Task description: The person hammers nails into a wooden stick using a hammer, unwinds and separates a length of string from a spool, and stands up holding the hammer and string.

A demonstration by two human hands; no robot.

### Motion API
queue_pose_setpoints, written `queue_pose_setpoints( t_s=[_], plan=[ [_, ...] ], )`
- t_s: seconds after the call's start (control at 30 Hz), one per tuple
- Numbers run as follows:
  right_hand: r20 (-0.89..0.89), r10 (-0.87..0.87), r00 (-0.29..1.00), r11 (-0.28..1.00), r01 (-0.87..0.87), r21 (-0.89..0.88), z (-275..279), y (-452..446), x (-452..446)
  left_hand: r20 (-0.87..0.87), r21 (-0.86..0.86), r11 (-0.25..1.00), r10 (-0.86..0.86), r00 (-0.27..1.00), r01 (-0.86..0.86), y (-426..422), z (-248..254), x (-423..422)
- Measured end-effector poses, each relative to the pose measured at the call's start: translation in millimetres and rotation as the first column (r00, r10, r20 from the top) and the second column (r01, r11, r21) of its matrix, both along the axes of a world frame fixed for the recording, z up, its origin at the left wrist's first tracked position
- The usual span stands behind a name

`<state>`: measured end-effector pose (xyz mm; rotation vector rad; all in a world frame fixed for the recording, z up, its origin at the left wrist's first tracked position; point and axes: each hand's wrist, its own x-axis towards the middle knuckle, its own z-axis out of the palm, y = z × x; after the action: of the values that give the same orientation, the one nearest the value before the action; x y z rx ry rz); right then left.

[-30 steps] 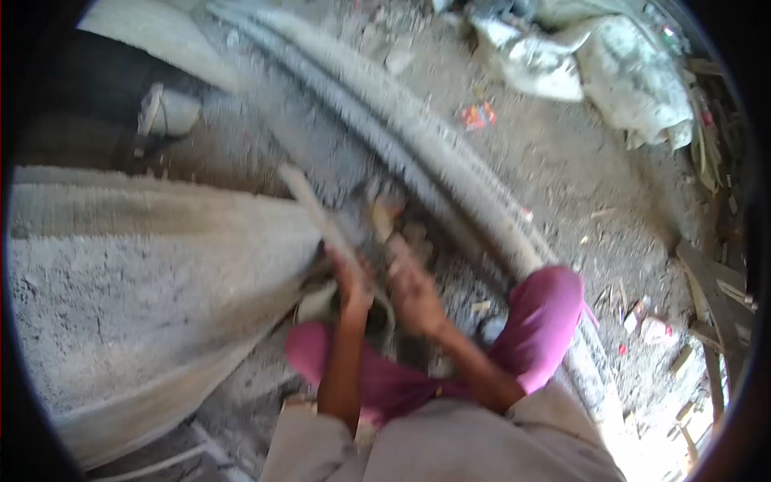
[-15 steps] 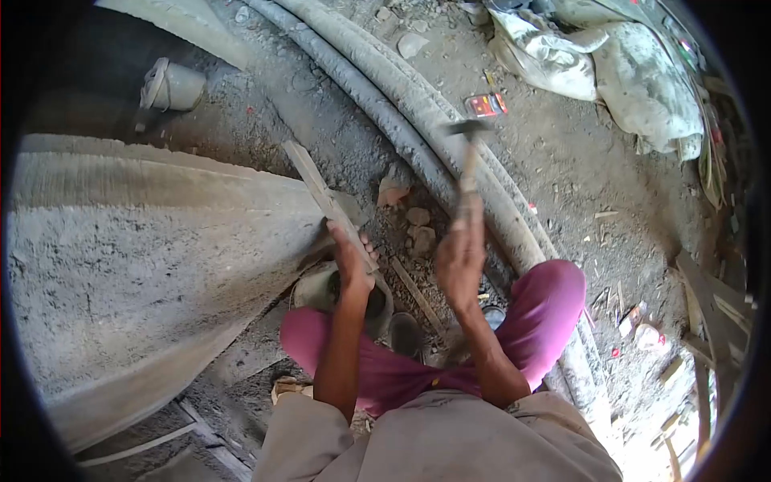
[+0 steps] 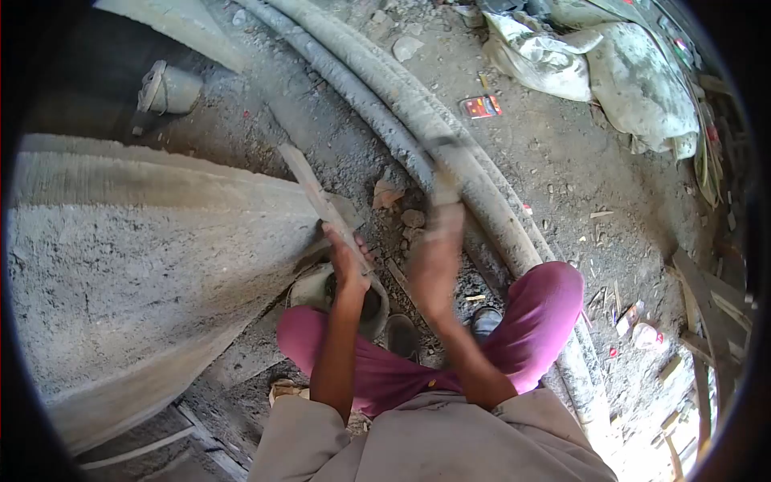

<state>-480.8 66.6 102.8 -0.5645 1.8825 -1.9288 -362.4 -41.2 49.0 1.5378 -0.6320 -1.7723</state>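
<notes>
My left hand (image 3: 347,261) is closed around the lower end of a narrow wooden strip (image 3: 309,181), which slants up and to the left beside the corner of a concrete slab (image 3: 161,265). Under that hand stands a bucket (image 3: 377,309), partly hidden by my wrist and knee. My right hand (image 3: 438,261) grips the handle of a hammer (image 3: 446,181), smeared by motion. The hammer's dark head lies over the long pipes in this view, to the right of the strip and apart from it.
Long dusty pipes (image 3: 385,92) curve from top left to lower right. A small bucket (image 3: 173,88) lies tipped at upper left. White sacks (image 3: 642,88) are heaped at upper right. Broken stones (image 3: 412,218) lie between my hands, and wood scraps (image 3: 707,297) at the right edge.
My right hand and the hammer have moved left and slightly down, nearer the strip. My left hand and the strip have stayed almost still. The view has shifted slightly.
</notes>
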Motion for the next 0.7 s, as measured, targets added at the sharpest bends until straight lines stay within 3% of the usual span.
queue_pose_setpoints(
  t_s=[0.03,0.07,0.1,0.13,0.17,0.23,0.27,0.33,0.37,0.4,0.43,0.47,0.53,0.57,0.63,0.7],
  plan=[
    [-0.288,-0.062,0.956,0.997,0.07,0.018,-8.2,1.8,8.9,0.0,0.001,1.0,-0.022,1.0,0.022,4.7,-1.2,-2.8],
    [0.065,0.309,0.949,0.94,-0.315,0.133,-6.7,11.5,21.2,0.108,-0.008,1.0,-0.029,0.994,0.03,8.9,-1.0,0.1],
    [0.395,0.593,0.701,0.738,-0.67,0.081,-6.6,8.1,24.0,0.103,0.016,1.0,-0.023,0.994,0.021,1.7,-0.3,-1.6],
    [0.126,0.565,0.815,0.789,-0.579,0.207,-10.6,6.5,11.6,0.099,0.04,0.999,-0.016,0.995,0.013,-4.4,-2.9,-0.6],
    [0.165,0.578,0.8,0.773,-0.601,0.206,-16.3,22.0,9.8,0.13,0.063,0.998,0.0,0.991,-0.009,5.5,0.7,17.2],
    [0.291,0.299,0.909,0.951,-0.308,-0.017,-17.5,23.2,-29.8,-0.001,0.063,0.998,-0.007,1.0,0.007,-2.4,-3.9,3.7],
    [0.388,0.175,0.905,0.984,-0.145,-0.107,-3.4,22.1,-41.3,-0.02,0.013,1.0,0.004,1.0,-0.004,0.3,1.6,2.3],
    [0.407,0.049,0.912,0.987,0.019,-0.162,17.6,10.7,-36.9,-0.017,0.022,0.999,0.028,0.999,-0.028,-2.0,3.5,0.8],
    [0.031,0.102,0.994,0.995,-0.101,-0.024,-9.2,8.6,-15.7,-0.011,0.032,0.999,0.031,0.999,-0.031,0.0,4.1,-1.2],
    [-0.42,0.121,0.899,0.98,-0.042,0.193,-35.3,6.0,5.0,-0.015,0.027,1.0,0.013,1.0,-0.012,0.3,3.5,-5.5],
    [-0.735,0.098,0.671,0.957,0.139,0.255,-61.0,3.0,25.1,0.024,0.038,0.999,0.034,0.999,-0.035,3.9,2.5,-4.8],
    [-0.552,0.216,0.806,0.973,-0.127,0.195,-64.9,8.4,45.3,0.066,0.038,0.998,0.05,0.997,-0.053,1.0,5.0,-4.3],
    [-0.42,0.387,0.821,0.912,-0.407,0.044,-60.7,-8.7,20.7,0.003,-0.002,1.0,0.025,1.0,-0.025,-17.6,6.6,-22.2],
    [-0.041,0.395,0.918,0.919,-0.394,0.03,-40.7,11.1,11.1,0.025,0.042,0.999,0.002,1.0,-0.003,0.0,5.5,0.6],
    [0.4,0.239,0.885,0.969,-0.242,-0.045,8.8,11.4,-43.1,-0.003,0.056,0.998,0.033,0.999,-0.033,2.3,-5.1,7.2],
    [0.408,0.114,0.906,0.984,-0.047,-0.17,8.7,5.2,-38.7,-0.038,0.034,0.999,0.011,0.999,-0.01,-3.0,-3.5,2.6]
  ],
)
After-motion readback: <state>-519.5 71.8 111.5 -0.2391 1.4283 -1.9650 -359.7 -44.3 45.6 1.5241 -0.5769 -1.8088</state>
